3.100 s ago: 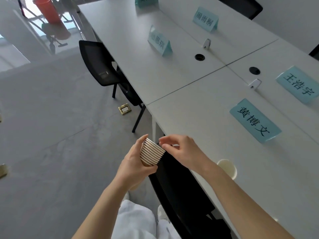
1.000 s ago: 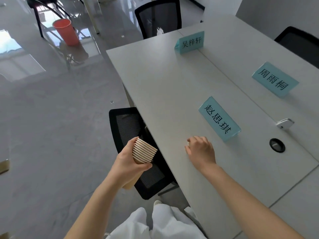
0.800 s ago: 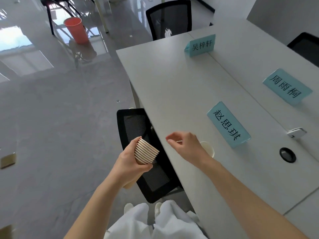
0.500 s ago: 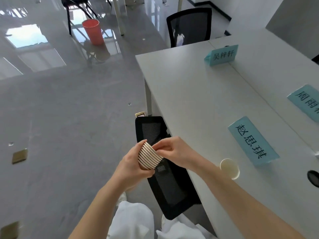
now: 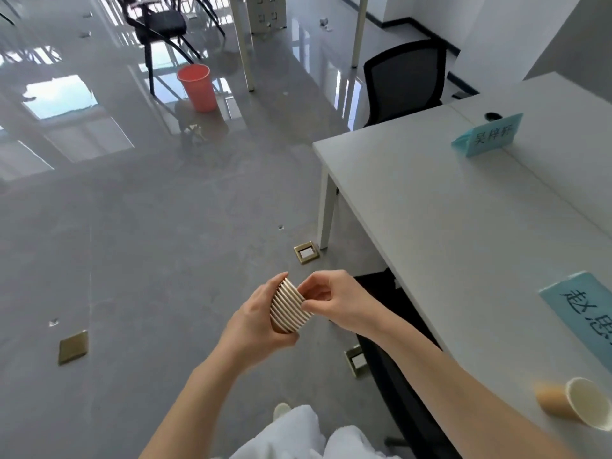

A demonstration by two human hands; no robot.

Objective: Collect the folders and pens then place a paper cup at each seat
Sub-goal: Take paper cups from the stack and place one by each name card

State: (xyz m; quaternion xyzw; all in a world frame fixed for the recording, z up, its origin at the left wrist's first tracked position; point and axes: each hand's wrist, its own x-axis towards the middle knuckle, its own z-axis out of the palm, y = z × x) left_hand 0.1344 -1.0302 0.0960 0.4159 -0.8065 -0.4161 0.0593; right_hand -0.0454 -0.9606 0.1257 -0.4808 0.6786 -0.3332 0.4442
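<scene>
White trousers (image 5: 298, 435) show at the bottom edge, with both bare forearms reaching forward over the grey floor (image 5: 132, 260). Left hand (image 5: 255, 323) wraps its grip round a nested stack of paper cups (image 5: 288, 306), held tilted with the rims pointing up and to the right. Right hand (image 5: 334, 301) meets the top of the stack, thumb and fingertips pinching the rim of the uppermost cup. Both hands are off the bench, above the floor and just left of a black chair (image 5: 397, 376) tucked under the bench edge.

On the white bench (image 5: 430, 226), at lower right, stands a single paper cup (image 5: 569, 407), near a blue name card (image 5: 583, 313). Farther along the bench sits a second blue name card (image 5: 486, 135). Brass floor boxes (image 5: 307, 253) lie near the bench leg. Beyond, another black chair (image 5: 402, 81) faces the bench end, and an orange bucket (image 5: 197, 87) stands on the glossy floor.
</scene>
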